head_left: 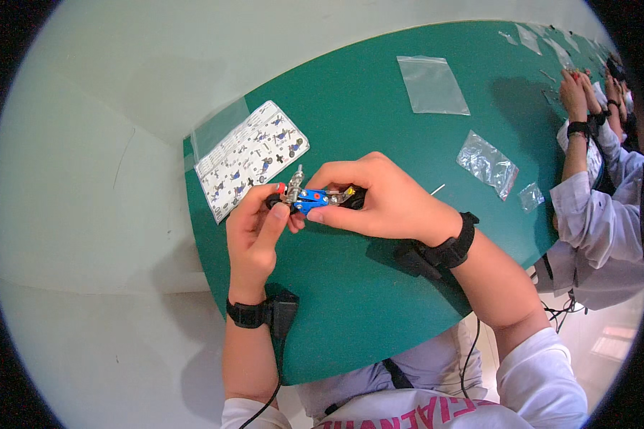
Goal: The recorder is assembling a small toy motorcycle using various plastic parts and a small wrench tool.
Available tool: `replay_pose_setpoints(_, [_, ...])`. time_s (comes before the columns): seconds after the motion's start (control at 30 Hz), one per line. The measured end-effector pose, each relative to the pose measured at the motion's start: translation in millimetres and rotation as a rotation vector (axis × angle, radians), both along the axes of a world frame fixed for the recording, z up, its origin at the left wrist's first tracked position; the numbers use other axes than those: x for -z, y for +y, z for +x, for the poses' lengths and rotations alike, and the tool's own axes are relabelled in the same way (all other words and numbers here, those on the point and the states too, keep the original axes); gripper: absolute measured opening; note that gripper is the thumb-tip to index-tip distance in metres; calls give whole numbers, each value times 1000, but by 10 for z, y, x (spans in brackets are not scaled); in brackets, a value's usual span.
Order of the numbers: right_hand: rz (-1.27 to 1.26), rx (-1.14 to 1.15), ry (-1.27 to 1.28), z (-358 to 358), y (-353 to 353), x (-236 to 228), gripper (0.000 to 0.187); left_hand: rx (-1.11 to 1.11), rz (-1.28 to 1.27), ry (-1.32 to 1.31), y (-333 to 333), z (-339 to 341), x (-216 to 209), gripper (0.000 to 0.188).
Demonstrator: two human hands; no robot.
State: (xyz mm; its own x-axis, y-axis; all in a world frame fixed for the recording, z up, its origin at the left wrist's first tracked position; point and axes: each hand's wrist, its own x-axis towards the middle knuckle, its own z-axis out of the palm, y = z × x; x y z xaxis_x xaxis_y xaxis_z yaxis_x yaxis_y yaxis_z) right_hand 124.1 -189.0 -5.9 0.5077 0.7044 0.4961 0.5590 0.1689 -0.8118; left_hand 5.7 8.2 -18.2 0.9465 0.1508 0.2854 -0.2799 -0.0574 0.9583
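Observation:
Between my two hands, above the green table (350, 300), is a small toy motorcycle (310, 199) with a blue body, metal parts and black wheels. My left hand (254, 225) pinches its left end by the dark wheel and a red piece. From the right, my right hand (376, 196) grips the blue body and the end with the other black wheel, its thumb on the blue part. My fingers hide parts of both wheels. Just beyond my left hand lies a printed instruction sheet (254, 154) with small pictures of assembly steps.
A flat clear zip bag (433, 86) lies at the far side. Crumpled clear bags (486, 163) and a thin light rod (438, 189) lie right of my hands. At the right edge, other people's hands (574, 96) work among small parts and bags. A pale wall (93, 179) borders the table's left.

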Motion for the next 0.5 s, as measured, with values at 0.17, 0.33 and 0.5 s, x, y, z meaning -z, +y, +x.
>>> replay_pose_setpoints(0.17, [-97,42,-70,-19,-17,-33,21,-70,194,-126,-83,58,-72,28])
replay_pose_setpoints(0.33, [-159,88,-96,-74,-22,-76,18,-145,511,-194,36,66,-55,24])
replay_pose_setpoints(0.5, [-187,95,-175,-87,-37,-78,18,-187,522,-230,2,50,-56,22])
